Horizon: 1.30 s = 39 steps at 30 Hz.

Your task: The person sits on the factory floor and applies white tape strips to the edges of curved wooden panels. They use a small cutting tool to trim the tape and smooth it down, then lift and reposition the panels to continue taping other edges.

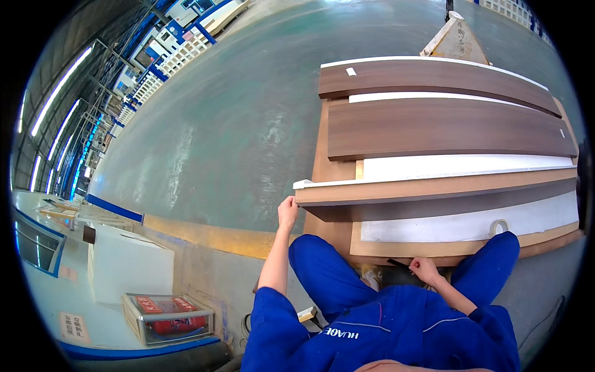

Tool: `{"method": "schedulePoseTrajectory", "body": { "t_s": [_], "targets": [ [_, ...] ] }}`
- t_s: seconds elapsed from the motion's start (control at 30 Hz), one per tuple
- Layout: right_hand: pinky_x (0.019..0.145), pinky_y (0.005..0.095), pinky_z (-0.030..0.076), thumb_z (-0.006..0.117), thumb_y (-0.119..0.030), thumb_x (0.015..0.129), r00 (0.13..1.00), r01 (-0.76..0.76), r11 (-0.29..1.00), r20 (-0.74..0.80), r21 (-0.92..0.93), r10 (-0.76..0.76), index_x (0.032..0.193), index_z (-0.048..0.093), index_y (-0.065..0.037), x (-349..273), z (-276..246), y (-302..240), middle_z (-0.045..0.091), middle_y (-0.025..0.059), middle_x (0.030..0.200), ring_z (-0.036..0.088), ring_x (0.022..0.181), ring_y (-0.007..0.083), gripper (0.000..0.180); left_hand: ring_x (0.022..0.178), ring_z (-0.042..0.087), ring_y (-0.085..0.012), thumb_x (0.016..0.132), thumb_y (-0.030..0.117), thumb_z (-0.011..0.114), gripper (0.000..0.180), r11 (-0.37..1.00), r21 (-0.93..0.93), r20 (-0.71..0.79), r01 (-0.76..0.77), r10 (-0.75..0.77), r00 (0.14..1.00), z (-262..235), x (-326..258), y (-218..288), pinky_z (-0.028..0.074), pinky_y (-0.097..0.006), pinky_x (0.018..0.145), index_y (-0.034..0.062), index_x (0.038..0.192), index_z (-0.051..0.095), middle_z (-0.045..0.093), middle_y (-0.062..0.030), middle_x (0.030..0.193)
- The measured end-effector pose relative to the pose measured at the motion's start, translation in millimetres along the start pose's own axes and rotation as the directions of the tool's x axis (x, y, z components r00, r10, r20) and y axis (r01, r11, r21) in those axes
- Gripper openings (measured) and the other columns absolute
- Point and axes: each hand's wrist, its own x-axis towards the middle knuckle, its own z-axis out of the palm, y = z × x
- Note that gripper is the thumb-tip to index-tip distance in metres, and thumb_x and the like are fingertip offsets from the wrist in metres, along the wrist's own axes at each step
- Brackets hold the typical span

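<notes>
In front of me a long panel (pixel 434 189) stands tilted on its edge, with a tan upper edge and a dark brown face. White edging runs along its top and bulges at the left end. My left hand (pixel 287 212) is closed at that left end, fingers gripping the corner. Close to my knees, my right hand (pixel 424 270) is closed around a slim black object (pixel 398 265), whose exact kind is too small to make out. Under the panel lies a white sheet (pixel 421 229) on a tan board (pixel 396 249).
Two dark brown panels (pixel 446 127) lie farther back on the stack. A tape roll (pixel 498 227) rests by my right knee. Beyond the stack stands a yellowish triangular pallet-jack part (pixel 455 40). At lower left, a glass-fronted box (pixel 170 319) holds a red extinguisher.
</notes>
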Motion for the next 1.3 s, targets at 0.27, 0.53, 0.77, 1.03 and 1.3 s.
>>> {"method": "schedulePoseTrajectory", "body": {
  "t_s": [0.27, 0.53, 0.77, 1.03, 1.3],
  "targets": [
    [0.066, 0.0373, 0.051, 0.063, -0.014, 0.079, 0.99, 0.12, 0.973, -0.047, -0.199, -0.132, 0.081, 0.062, -0.003, -6, -9, -34, 0.066, 0.0141, 0.075, 0.064, 0.071, 0.0288, 0.011, 0.085, 0.058, -0.0106, 0.093, 0.037, 0.055, 0.038, 0.74, -0.663, 0.138, 0.112, -0.025, 0.99, -56, -9, 96, 0.043, -0.026, 0.081, -0.0001, 0.099, 0.063, 0.064, -0.0035, 0.092],
    [0.068, 0.0429, 0.05, 0.06, -0.014, 0.08, 0.987, 0.143, 0.978, -0.054, -0.151, -0.152, 0.081, 0.062, -0.005, -20, -13, -35, 0.066, 0.0159, 0.079, 0.063, 0.076, 0.0341, 0.01, 0.089, 0.058, -0.0122, 0.08, 0.024, 0.072, 0.038, 0.556, -0.794, 0.125, 0.246, -0.248, 0.961, -45, -15, 111, 0.045, -0.028, 0.076, 0.0041, 0.109, 0.056, 0.061, -0.0042, 0.097],
    [0.068, 0.0428, 0.05, 0.06, -0.015, 0.078, 0.973, 0.21, 0.962, -0.06, -0.177, -0.223, 0.08, 0.062, -0.004, -21, -21, -32, 0.065, 0.0172, 0.079, 0.063, 0.076, 0.035, 0.011, 0.095, 0.057, -0.0157, 0.084, 0.016, 0.066, 0.034, 0.362, -0.912, 0.085, 0.191, -0.288, 0.954, -31, -17, 105, 0.045, -0.03, 0.083, 0.0026, 0.113, 0.054, 0.059, -0.0058, 0.102],
    [0.069, 0.0407, 0.05, 0.061, -0.013, 0.079, 0.948, 0.302, 0.945, -0.065, -0.125, -0.312, 0.083, 0.061, -0.002, -11, -33, -56, 0.065, 0.0178, 0.079, 0.063, 0.075, 0.0345, 0.012, 0.107, 0.054, -0.0197, 0.09, 0.011, 0.057, 0.04, 0.345, -0.929, 0.008, 0.136, -0.348, 0.937, -13, 0, 111, 0.044, -0.032, 0.09, 0.0034, 0.128, 0.049, 0.055, -0.0101, 0.12],
    [0.067, 0.0358, 0.05, 0.066, -0.014, 0.081, 0.949, 0.293, 0.949, -0.087, -0.114, -0.303, 0.084, 0.065, 0.0, -30, -44, -52, 0.066, 0.0159, 0.076, 0.064, 0.071, 0.0279, 0.014, 0.111, 0.053, -0.0218, 0.092, 0.014, 0.052, 0.043, 0.371, -0.916, 0.022, 0.15, -0.327, 0.945, -30, -9, 100, 0.042, -0.034, 0.094, 0.0027, 0.134, 0.044, 0.054, -0.0123, 0.125]
  ]
}}
